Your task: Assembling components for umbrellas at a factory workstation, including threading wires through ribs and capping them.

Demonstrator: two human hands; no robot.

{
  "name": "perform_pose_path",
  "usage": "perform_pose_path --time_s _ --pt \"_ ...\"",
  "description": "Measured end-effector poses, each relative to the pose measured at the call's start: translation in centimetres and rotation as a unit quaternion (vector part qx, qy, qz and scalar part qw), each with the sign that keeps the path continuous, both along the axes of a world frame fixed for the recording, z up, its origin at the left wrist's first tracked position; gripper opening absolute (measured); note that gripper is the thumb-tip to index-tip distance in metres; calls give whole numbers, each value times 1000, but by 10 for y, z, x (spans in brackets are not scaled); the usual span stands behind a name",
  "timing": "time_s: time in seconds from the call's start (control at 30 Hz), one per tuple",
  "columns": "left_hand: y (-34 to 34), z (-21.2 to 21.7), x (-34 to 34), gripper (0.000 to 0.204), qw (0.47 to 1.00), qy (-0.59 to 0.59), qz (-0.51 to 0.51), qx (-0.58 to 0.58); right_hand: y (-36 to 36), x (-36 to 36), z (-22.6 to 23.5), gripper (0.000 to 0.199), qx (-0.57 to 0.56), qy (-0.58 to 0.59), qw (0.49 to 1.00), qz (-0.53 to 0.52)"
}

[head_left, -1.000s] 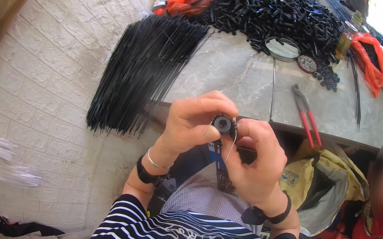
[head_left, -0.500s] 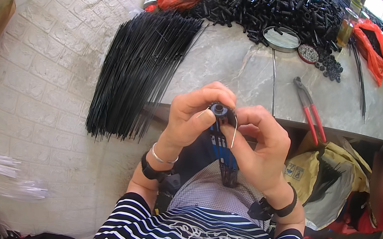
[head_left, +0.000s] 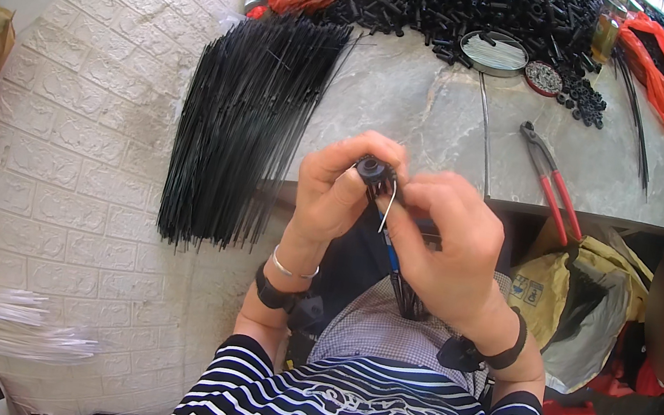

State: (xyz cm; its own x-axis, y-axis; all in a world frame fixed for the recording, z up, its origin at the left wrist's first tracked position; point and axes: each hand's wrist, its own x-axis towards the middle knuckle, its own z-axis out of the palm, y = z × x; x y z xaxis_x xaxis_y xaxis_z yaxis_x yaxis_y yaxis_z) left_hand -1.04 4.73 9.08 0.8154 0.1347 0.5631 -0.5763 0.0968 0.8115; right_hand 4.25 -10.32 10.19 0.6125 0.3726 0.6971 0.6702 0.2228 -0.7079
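Observation:
In front of my lap stands a folded umbrella frame (head_left: 393, 260), with thin black ribs and a blue part below its round black hub (head_left: 370, 169). My left hand (head_left: 342, 183) wraps its thumb and fingers around the hub. A bent, pale metal wire (head_left: 389, 207) comes out at the hub's right side, its end pointing down. My right hand (head_left: 448, 246) is closed at this wire, thumb and forefinger by the hub; motion blurs the forefinger, and its tip's exact grip is partly hidden. The frame's lower end rests against the checked cloth (head_left: 358, 323) on my lap.
A bundle of thin black rods (head_left: 250, 126) overhangs the table (head_left: 393, 88) on the left. Black tubes (head_left: 465, 4) are heaped at the back, near a round tin of pale wires (head_left: 494, 53). Red-handled pliers (head_left: 551, 180) lie right; a yellow sack (head_left: 537, 298) stands below the table edge.
The hub has shifted slightly up and left and tilts a little. The wire's end has swung left, and my right hand has moved closer to the hub.

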Motion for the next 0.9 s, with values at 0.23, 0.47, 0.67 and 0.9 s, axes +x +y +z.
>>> perform_pose_path --time_s 0.23,0.47,0.67,0.9 --pt "6 -12 0 33 988 -34 -106 -102 9 -16 2 21 12 -137 986 -93" --pt "6 -11 -3 35 990 -38 -102 -92 9 -15 -2 19 11 -151 985 -83" --pt "2 -3 1 37 998 -43 -45 -16 5 -8 -3 19 -11 -154 982 -105" --pt "-2 0 -1 41 998 6 52 31 0 -3 0 19 -20 -44 997 -64"
